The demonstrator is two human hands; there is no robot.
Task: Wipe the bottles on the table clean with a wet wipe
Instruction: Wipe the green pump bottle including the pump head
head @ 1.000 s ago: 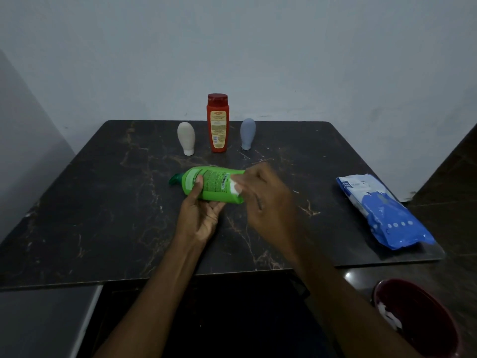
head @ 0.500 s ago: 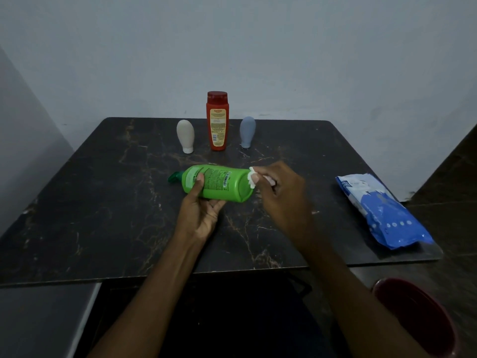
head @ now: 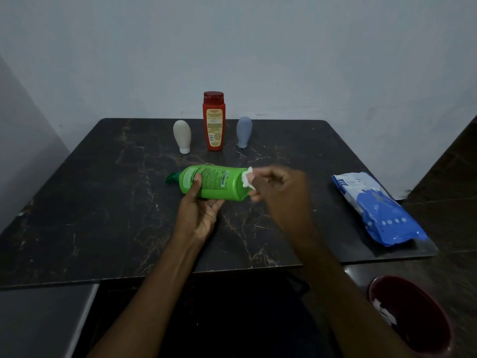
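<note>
The head camera shows a green bottle [head: 214, 183] lying on its side over the middle of the dark table [head: 103, 202]. Its long way runs left to right. The dark green cap points left and the flat bottom points right.

The left hand [head: 200, 215] holds the bottle from below, with the thumb curled over the label. The right hand [head: 281, 195] pinches a small white wet wipe [head: 247, 178] against the bottle's bottom end. So the wipe sits at the right end, and the rest of the bottle stretches away to the left, toward the left hand.

The right hand is blurry, so its fingers are hard to tell apart. The left fingers under the bottle are hidden. It is not clear if the bottle touches the table.

A red bottle [head: 213, 121], a white bottle [head: 182, 136] and a grey-blue bottle [head: 244, 131] stand at the back.
</note>
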